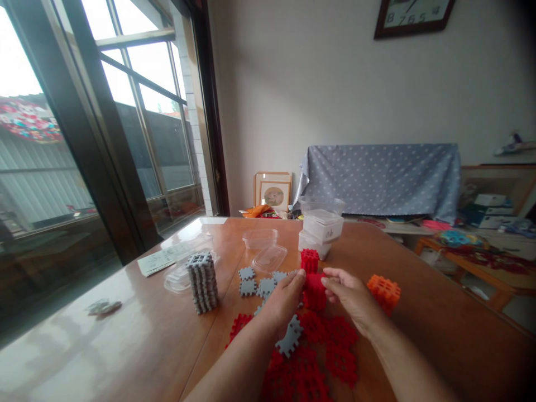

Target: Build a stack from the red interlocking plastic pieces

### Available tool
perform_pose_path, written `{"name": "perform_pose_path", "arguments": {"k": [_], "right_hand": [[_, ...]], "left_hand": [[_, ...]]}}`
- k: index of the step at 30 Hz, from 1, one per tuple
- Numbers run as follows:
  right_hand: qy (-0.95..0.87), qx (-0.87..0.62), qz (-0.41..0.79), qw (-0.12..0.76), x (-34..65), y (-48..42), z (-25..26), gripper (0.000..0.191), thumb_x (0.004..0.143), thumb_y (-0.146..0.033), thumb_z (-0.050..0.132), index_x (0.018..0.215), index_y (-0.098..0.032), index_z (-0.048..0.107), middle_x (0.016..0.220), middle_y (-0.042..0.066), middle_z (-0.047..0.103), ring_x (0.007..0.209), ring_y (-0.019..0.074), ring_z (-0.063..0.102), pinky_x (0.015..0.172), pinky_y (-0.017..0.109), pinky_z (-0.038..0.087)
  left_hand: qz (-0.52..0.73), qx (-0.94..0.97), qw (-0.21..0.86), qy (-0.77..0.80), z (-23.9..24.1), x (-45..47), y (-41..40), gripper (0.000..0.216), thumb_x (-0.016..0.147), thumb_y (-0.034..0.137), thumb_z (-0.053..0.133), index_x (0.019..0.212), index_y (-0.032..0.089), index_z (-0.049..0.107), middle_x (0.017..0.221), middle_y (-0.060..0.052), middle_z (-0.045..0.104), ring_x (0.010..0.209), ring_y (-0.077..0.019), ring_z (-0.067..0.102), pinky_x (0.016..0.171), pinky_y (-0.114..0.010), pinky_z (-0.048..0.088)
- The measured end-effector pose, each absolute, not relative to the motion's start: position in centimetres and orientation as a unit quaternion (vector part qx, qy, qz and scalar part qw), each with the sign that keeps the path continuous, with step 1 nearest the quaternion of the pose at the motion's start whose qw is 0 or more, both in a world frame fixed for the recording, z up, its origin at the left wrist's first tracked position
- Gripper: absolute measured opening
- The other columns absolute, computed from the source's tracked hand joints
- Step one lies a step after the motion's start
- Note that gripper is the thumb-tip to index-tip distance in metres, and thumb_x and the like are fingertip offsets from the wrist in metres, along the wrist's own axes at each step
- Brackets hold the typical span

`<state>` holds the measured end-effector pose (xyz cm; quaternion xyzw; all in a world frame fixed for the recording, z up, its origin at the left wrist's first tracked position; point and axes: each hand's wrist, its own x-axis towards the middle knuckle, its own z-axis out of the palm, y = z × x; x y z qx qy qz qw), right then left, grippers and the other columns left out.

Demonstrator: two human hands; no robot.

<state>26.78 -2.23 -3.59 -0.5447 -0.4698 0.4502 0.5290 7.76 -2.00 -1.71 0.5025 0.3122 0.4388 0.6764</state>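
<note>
Beside hands point(318, 296), grey stack point(202, 281).

left hand point(285, 298): bare, no glove, no ring seen | right hand point(352, 296): bare, short plain nails, no ring seen | both forearms: uncovered right down to the frame edge, no sleeve, watch or band showing

A home, prob. a living rm: wooden table point(138, 335) by a big window point(104, 123), wall clock point(412, 17), framed pics point(273, 191) leaning on the floor, furniture under a dotted grey sheet point(381, 173), cluttered low table point(469, 251) w/ boxes etc.
</note>
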Motion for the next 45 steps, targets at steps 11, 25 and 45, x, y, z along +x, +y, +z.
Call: {"name": "perform_pose_path", "arguments": {"k": [11, 25, 45], "right_hand": [[-0.483, -0.569, 0.391, 0.539, 26.9, -1.9, -3.8, 0.052, 0.078, -0.045, 0.072, 0.122, -0.018, 0.068, 0.096, 0.003, 0.071, 0.088, 0.0204, 0.067, 0.079, 0.030, 0.050], [-0.474, -0.596, 0.387, 0.520, 25.9, -3.4, -1.3, 0.046, 0.078, -0.048, 0.066, 0.112, -0.017, 0.070, 0.092, 0.005, 0.072, 0.081, 0.0200, 0.065, 0.067, 0.028, 0.045], [-0.665, -0.493, 0.375, 0.418, 24.1, -5.8, 0.0, 0.032, 0.091, -0.050, 0.060, 0.086, -0.020, 0.070, 0.071, -0.002, 0.059, 0.062, 0.0130, 0.048, 0.058, 0.025, 0.040]], "left_hand": [[0.424, 0.534, 0.665, 0.304, -1.1, 7.7, -2.5, 0.053, 0.094, 0.066, 0.052, 0.104, 0.019, 0.073, 0.107, -0.010, 0.073, 0.098, -0.0248, 0.065, 0.094, -0.038, 0.046], [0.420, 0.511, 0.678, 0.321, -0.4, 7.4, -2.7, 0.060, 0.090, 0.070, 0.056, 0.114, 0.017, 0.072, 0.122, -0.012, 0.071, 0.120, -0.0300, 0.061, 0.107, -0.042, 0.042], [0.588, 0.300, 0.673, 0.333, 3.7, 1.8, 0.5, 0.050, 0.097, 0.059, 0.053, 0.109, 0.013, 0.069, 0.123, -0.022, 0.071, 0.118, -0.0282, 0.068, 0.106, -0.039, 0.050]]}}
